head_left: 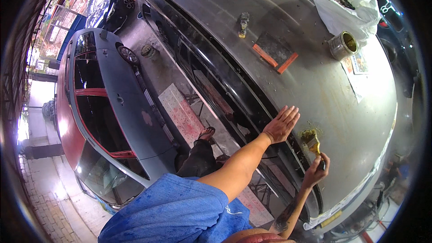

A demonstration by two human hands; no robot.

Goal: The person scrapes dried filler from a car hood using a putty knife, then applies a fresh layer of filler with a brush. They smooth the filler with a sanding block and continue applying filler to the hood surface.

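My right hand [317, 169] is closed around the handle of a paintbrush [313, 145]. The brush's bristles touch a wet, yellowish-green patch [308, 134] on the grey vehicle roof [351, 130]. My left hand [282, 124] lies flat at the near edge of the roof, its fingers stretched out and nothing in it. A dark groove with black trim [216, 58] runs along this edge, below both hands.
On the roof stand an open metal can [343, 46], a white bag [330, 11] with dark scraps, a dark square board [275, 51] with orange edges, and a small dark-and-yellow object [243, 24]. A spotted plank [182, 112] lies below. Another car [112, 90] is parked at left.
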